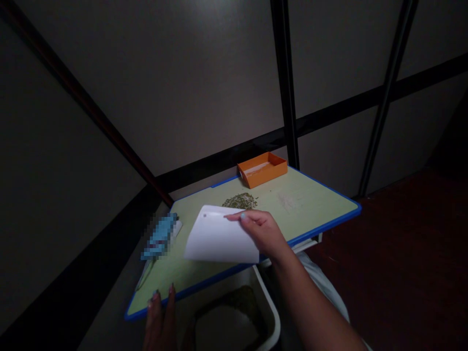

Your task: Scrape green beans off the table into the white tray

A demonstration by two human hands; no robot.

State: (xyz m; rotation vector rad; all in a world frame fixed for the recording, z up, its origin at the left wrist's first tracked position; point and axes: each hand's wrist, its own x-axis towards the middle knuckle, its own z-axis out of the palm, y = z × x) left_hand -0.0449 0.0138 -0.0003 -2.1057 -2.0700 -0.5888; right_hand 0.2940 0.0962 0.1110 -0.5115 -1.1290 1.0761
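My right hand (261, 233) is closed on a white plastic scraper card (219, 236), held flat just above a small pale green table with a blue rim (321, 207). A little heap of green dried bits (240, 200) lies on the table just beyond the card. An orange tray (262, 168) stands at the table's far edge. My left hand (161, 317) rests on the near left edge of the table, fingers stretched over the blue rim.
A blurred blue item (160, 236) lies at the table's left side. Below the near edge stands a white bin (268, 312) holding greenish and white matter. Grey walls with dark rails surround the table; dark reddish floor lies to the right.
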